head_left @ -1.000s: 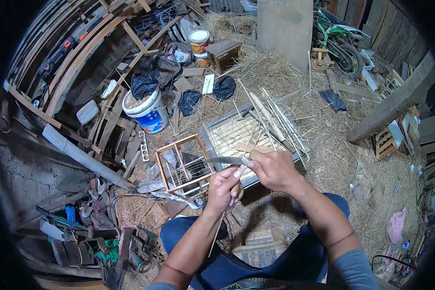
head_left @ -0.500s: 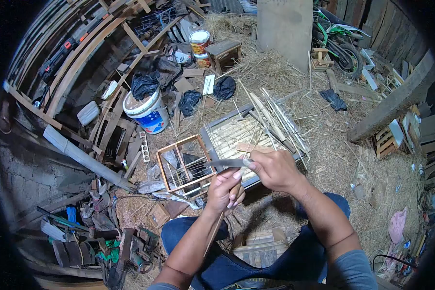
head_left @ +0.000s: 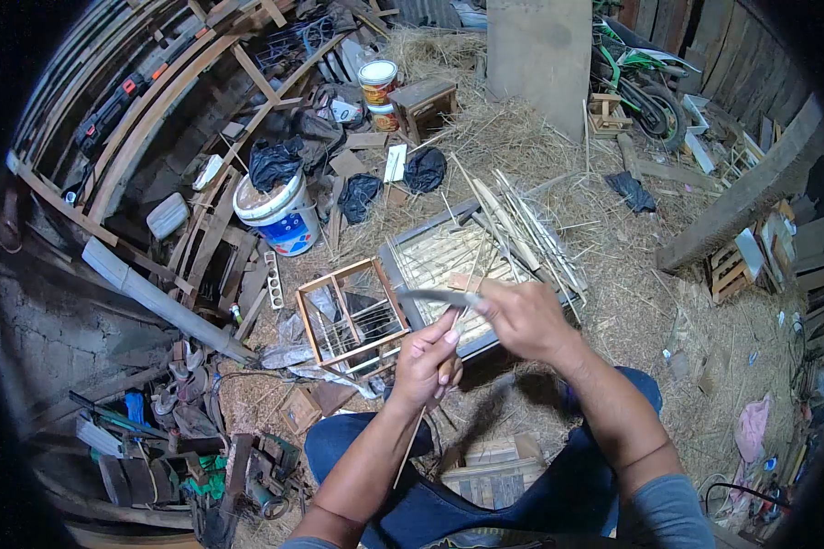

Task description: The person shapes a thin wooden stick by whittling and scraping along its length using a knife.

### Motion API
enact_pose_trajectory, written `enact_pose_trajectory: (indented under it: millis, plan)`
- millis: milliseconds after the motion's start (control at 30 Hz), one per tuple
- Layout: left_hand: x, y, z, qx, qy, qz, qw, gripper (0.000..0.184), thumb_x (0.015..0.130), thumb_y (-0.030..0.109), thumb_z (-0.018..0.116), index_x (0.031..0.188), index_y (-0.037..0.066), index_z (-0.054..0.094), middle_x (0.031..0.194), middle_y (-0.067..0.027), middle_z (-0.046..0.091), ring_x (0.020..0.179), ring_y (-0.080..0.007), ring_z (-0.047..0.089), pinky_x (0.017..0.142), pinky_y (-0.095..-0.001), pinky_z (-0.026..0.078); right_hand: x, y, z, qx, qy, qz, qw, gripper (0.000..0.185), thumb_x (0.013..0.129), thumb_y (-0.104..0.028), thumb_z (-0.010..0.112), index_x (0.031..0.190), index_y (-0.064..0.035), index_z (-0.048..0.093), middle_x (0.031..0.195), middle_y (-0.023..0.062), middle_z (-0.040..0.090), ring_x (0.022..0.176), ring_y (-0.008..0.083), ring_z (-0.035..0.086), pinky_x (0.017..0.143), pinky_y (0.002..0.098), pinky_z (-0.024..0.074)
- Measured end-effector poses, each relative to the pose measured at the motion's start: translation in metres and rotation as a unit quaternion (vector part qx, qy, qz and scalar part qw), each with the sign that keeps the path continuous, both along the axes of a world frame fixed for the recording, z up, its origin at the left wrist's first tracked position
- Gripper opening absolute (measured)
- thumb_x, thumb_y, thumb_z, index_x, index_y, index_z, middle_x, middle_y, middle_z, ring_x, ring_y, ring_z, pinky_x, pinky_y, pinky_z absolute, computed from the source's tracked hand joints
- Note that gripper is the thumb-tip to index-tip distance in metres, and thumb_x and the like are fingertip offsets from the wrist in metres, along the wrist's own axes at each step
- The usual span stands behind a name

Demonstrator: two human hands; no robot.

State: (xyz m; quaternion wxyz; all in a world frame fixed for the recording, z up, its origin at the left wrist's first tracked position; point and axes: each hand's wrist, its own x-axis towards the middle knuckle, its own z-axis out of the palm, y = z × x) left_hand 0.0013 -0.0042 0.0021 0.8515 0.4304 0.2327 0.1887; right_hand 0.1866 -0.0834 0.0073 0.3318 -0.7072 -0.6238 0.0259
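My right hand [head_left: 529, 320] is closed round the handle of a knife [head_left: 433, 296], whose curved dark blade points left. Pinched in my left hand [head_left: 426, 364] is a thin bamboo stick [head_left: 408, 448]; its lower end trails down beside my forearm. The blade lies just above my left fingertips, near the upper end of the stick; I cannot tell whether it touches. Behind my hands, a bundle of bamboo strips [head_left: 513, 229] rests on a flat dark-edged tray [head_left: 395, 265]. To the left of it sits a small wooden frame [head_left: 319, 334] with thin rods across it.
A white bucket [head_left: 279, 215] topped with a black bag stands at the back left. Between my knees is a slatted wooden piece [head_left: 494, 480]. A slanted wooden post [head_left: 742, 188] rises on the right. Straw and shavings cover the floor, and a motorbike [head_left: 650, 91] stands far right.
The knife in my right hand has moved slightly up, away from my left fingers. The lower end of the stick has shifted a little to the right. My left hand stays nearly in place.
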Motion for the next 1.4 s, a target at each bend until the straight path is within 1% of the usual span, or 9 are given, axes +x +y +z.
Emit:
enact_pose_trajectory:
  millis: [200,267,333,467,700,933,1000,1133,1400]
  plan:
    - [-0.002,0.001,-0.006,0.006,0.005,-0.026,1.000,0.032,0.103,0.017,0.045,0.129,0.000,0.053,0.045,0.0013,0.040,0.030,-0.0092,0.033,0.034,-0.0250,0.032,-0.007,-0.005,0.014,-0.070,0.026,-0.021,0.997,0.031,0.100,-0.039,0.046,0.097,-0.0154,0.066,0.055,0.0074,0.059,0.048,0.0272,0.061,0.045,0.0425,0.0463]
    - [-0.002,-0.002,-0.005,-0.007,0.004,-0.011,1.000,0.030,0.103,0.016,0.044,0.126,0.000,0.053,0.045,0.0012,0.040,0.029,-0.0096,0.034,0.033,-0.0248,0.033,-0.020,-0.006,0.012,0.079,-0.002,0.046,0.996,0.025,0.097,-0.034,0.051,0.096,-0.0136,0.066,0.059,0.0103,0.062,0.054,0.0298,0.065,0.049,0.0434,0.0489]
    - [-0.001,-0.002,0.001,-0.043,-0.015,-0.006,0.999,0.023,0.104,0.017,0.043,0.112,0.000,0.056,0.044,0.0013,0.039,0.029,-0.0099,0.035,0.032,-0.0243,0.031,-0.021,-0.009,0.014,-0.004,0.029,0.027,0.999,0.022,0.094,-0.030,0.054,0.091,-0.0107,0.065,0.061,0.0133,0.063,0.060,0.0327,0.066,0.054,0.0444,0.0511]
    - [-0.007,0.006,-0.005,-0.040,-0.027,-0.067,0.997,0.034,0.105,0.018,0.041,0.132,-0.001,0.050,0.044,0.0020,0.037,0.028,-0.0096,0.032,0.033,-0.0245,0.032,-0.008,-0.005,0.006,-0.008,0.014,0.025,1.000,0.026,0.095,-0.033,0.053,0.088,-0.0097,0.062,0.065,0.0139,0.065,0.062,0.0339,0.066,0.055,0.0449,0.0514]
    - [-0.001,0.006,0.003,-0.083,-0.048,-0.044,0.994,0.028,0.104,0.015,0.040,0.124,-0.002,0.050,0.043,0.0018,0.036,0.027,-0.0086,0.030,0.030,-0.0238,0.029,-0.005,-0.002,0.001,-0.012,0.032,0.002,0.999,0.028,0.096,-0.036,0.051,0.096,-0.0102,0.061,0.066,0.0144,0.065,0.062,0.0344,0.066,0.053,0.0457,0.0501]
    - [0.000,0.007,-0.004,-0.104,-0.045,-0.022,0.993,0.036,0.104,0.014,0.040,0.136,0.000,0.045,0.043,0.0022,0.036,0.028,-0.0081,0.030,0.030,-0.0242,0.029,0.002,0.003,-0.007,-0.053,0.021,-0.001,0.998,0.030,0.097,-0.038,0.048,0.098,-0.0118,0.061,0.065,0.0135,0.065,0.062,0.0346,0.066,0.052,0.0474,0.0491]
    - [-0.004,0.006,-0.003,-0.107,-0.048,-0.019,0.993,0.039,0.104,0.013,0.040,0.140,0.000,0.042,0.043,0.0023,0.035,0.028,-0.0081,0.030,0.030,-0.0242,0.030,0.015,0.005,-0.014,-0.158,-0.013,-0.063,0.985,0.034,0.099,-0.042,0.043,0.100,-0.0132,0.062,0.064,0.0133,0.065,0.059,0.0341,0.065,0.050,0.0478,0.0485]
    - [-0.009,0.006,-0.001,-0.079,-0.060,-0.035,0.994,0.045,0.104,0.012,0.040,0.148,0.004,0.035,0.043,0.0023,0.034,0.029,-0.0080,0.031,0.032,-0.0236,0.032,0.035,0.002,-0.008,-0.102,-0.016,-0.105,0.989,0.038,0.101,-0.044,0.039,0.100,-0.0146,0.063,0.063,0.0124,0.064,0.056,0.0330,0.065,0.048,0.0464,0.0481]
    - [-0.004,0.009,-0.011,0.054,0.070,0.016,0.996,0.027,0.100,0.019,0.054,0.113,-0.004,0.061,0.059,-0.0045,0.059,0.036,-0.0093,0.045,0.036,-0.0224,0.035,-0.015,-0.004,0.004,-0.025,-0.002,0.016,1.000,0.028,0.095,-0.037,0.052,0.087,-0.0117,0.060,0.061,0.0128,0.063,0.056,0.0345,0.064,0.049,0.0466,0.0488]
